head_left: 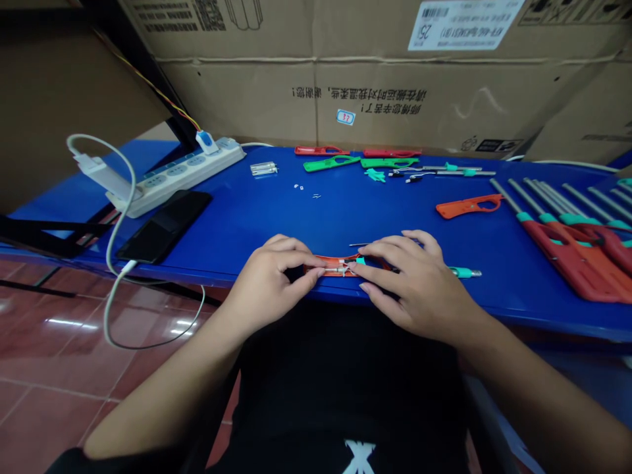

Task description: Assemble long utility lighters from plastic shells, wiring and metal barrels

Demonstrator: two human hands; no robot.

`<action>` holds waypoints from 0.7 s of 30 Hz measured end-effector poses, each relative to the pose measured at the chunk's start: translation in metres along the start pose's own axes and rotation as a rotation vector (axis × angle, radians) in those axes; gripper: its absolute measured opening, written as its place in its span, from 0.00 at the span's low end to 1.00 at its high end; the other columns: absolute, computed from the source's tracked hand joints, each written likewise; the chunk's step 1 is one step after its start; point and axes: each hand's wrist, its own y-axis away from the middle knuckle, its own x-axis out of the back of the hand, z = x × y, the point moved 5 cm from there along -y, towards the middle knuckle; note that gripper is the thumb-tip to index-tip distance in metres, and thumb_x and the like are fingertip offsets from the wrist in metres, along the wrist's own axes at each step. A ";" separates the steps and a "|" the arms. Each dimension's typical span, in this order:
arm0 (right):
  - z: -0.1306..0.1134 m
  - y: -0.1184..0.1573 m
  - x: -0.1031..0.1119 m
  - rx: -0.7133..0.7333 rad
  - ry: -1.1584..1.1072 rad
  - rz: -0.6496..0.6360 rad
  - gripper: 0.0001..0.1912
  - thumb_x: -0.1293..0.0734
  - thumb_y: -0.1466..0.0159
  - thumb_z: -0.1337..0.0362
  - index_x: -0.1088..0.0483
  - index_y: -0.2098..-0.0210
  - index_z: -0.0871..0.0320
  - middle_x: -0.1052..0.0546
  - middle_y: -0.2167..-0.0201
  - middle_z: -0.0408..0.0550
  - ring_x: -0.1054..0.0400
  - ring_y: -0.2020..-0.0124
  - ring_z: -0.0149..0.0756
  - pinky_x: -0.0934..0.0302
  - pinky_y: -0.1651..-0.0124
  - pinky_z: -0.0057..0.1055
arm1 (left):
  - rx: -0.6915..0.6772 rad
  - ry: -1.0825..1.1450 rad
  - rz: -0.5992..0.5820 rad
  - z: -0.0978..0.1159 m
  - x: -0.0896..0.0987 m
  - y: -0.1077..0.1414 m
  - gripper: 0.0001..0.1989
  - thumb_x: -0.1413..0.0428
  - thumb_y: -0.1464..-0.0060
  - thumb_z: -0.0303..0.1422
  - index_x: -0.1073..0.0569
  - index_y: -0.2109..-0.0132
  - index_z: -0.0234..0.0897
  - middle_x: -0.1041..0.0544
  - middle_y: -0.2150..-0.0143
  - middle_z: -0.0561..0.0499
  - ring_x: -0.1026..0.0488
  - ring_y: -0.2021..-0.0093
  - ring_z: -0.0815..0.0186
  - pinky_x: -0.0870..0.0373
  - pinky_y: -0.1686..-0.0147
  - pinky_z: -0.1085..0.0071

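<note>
An orange lighter casing (336,261), one half lying open with small parts inside, sits at the table's near edge between my hands. My left hand (269,283) pinches its left end, thumb and forefinger at the white inner parts. My right hand (417,280) rests over the other end, its fingertips on the casing and near a small teal piece (361,261). Past the right hand's knuckles sticks out a teal fitting (461,272) with a short metal tip. Just behind the casing lies a thin metal rod (359,245), partly hidden by the right hand.
Red and green casing halves (332,162) lie at the back, near teal pieces (375,175) and metal tubes (444,172). An orange casing half (469,206) and several long-nosed lighters (567,257) are on the right. Leftward are a phone (165,226), a power strip (178,176) and silvery cylinders (264,168).
</note>
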 end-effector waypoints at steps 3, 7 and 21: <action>-0.001 0.001 -0.001 0.014 0.041 -0.006 0.16 0.37 0.31 0.62 0.26 0.46 0.52 0.25 0.43 0.53 0.32 0.43 0.49 0.51 0.37 0.56 | 0.046 0.014 -0.007 -0.003 -0.001 -0.001 0.06 0.39 0.40 0.34 0.18 0.58 0.41 0.19 0.61 0.50 0.25 0.59 0.62 0.30 0.58 0.63; -0.003 0.000 -0.002 0.028 0.086 -0.013 0.17 0.37 0.31 0.62 0.27 0.45 0.52 0.26 0.41 0.53 0.33 0.42 0.50 0.51 0.36 0.58 | 0.038 0.005 -0.005 -0.004 -0.002 0.000 0.06 0.40 0.39 0.34 0.18 0.58 0.41 0.19 0.61 0.50 0.26 0.59 0.62 0.30 0.58 0.63; 0.002 -0.003 0.001 -0.019 -0.050 -0.046 0.18 0.37 0.31 0.59 0.28 0.43 0.53 0.28 0.40 0.53 0.35 0.39 0.48 0.54 0.33 0.56 | -0.024 -0.054 -0.048 -0.001 0.001 -0.007 0.07 0.41 0.40 0.32 0.18 0.57 0.39 0.22 0.62 0.50 0.28 0.60 0.63 0.32 0.57 0.64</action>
